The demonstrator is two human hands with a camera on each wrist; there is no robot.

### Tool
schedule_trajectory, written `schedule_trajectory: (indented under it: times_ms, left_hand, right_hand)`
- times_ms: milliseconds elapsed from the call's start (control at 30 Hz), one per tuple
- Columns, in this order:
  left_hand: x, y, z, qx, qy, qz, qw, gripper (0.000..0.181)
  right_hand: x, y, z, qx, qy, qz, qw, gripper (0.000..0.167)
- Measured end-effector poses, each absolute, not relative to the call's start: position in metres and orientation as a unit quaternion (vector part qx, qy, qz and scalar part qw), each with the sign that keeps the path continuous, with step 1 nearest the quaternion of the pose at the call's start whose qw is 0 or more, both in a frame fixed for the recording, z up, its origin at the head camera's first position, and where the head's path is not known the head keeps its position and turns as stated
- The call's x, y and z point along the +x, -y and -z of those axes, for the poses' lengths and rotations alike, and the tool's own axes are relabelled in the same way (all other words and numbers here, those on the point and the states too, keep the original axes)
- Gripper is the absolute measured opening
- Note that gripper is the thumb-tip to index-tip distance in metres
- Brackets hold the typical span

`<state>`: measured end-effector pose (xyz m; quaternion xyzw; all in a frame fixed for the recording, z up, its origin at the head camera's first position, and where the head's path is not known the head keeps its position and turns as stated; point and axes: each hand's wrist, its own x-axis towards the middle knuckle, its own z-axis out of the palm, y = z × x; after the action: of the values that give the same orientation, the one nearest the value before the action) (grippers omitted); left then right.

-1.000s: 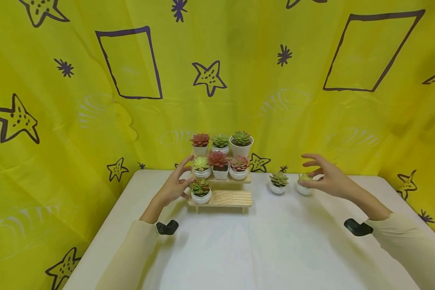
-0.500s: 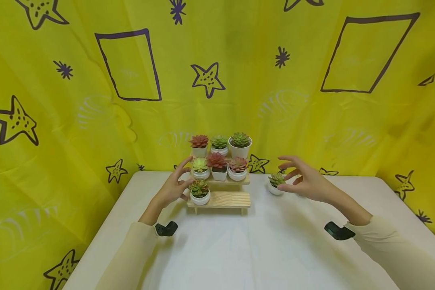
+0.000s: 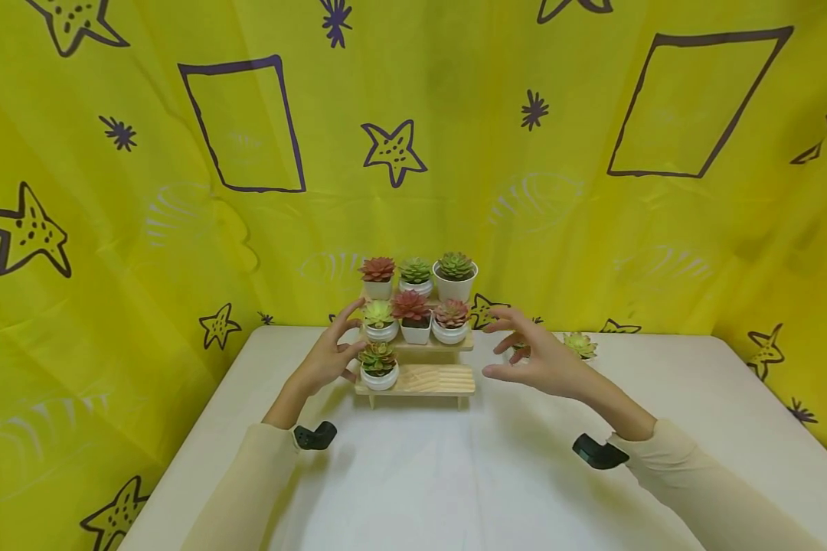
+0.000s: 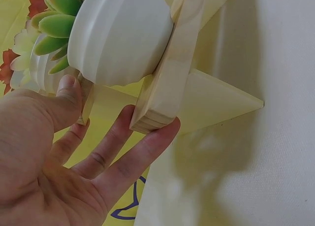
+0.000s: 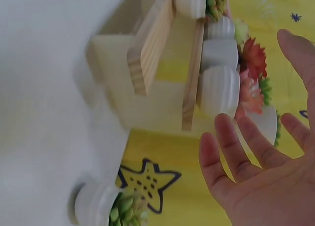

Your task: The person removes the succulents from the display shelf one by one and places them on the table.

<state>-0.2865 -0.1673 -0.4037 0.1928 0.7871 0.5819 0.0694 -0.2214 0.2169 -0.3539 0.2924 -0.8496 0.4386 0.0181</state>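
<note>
A tiered wooden stand [image 3: 437, 379] bears several potted succulents; its lowest shelf holds one green-and-red succulent [image 3: 379, 367] in a white pot at the left end. My left hand [image 3: 327, 358] is at the stand's left side. In the left wrist view, fingertips [image 4: 165, 127] touch the end of the lowest shelf [image 4: 170, 88], and the thumb lies by the shelf above. To the stand's right, my right hand [image 3: 544, 360] is in the air with spread, slightly bent fingers and holds nothing. The right wrist view has it near the pink succulent [image 5: 250, 99].
Behind the right hand, a pale green succulent [image 3: 580, 344] stands on the white table [image 3: 413, 474]. Another potted succulent [image 5: 93, 204], mostly hidden in the head view, is close to it. A yellow patterned curtain [image 3: 400, 214] hangs behind and at both sides.
My right hand has moved left, from beside the pale green succulent past the other loose pot toward the stand. My left hand has stayed at the stand's left side.
</note>
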Motion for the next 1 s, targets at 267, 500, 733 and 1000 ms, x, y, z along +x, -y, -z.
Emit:
schedule_trajectory:
  times_ms: [267, 500, 733, 1000]
  left_hand:
    - [-0.287, 0.167, 0.405, 0.184, -0.788, -0.583, 0.070, 0.081]
    - [-0.288, 0.167, 0.405, 0.191, -0.789, -0.580, 0.066, 0.081]
    - [-0.289, 0.165, 0.404, 0.182, -0.795, -0.575, 0.066, 0.081]
    - [-0.287, 0.166, 0.404, 0.187, -0.791, -0.579, 0.065, 0.080]
  right_hand:
    - [-0.219, -0.185, 0.363, 0.317, 0.825, -0.468, -0.004, 0.081]
    - [-0.218, -0.158, 0.371, 0.312, 0.820, -0.480, -0.014, 0.081]
    - [-0.220, -0.132, 0.382, 0.308, 0.805, -0.505, -0.030, 0.076]
    - [-0.223, -0.105, 0.392, 0.284, 0.811, -0.511, -0.019, 0.076]
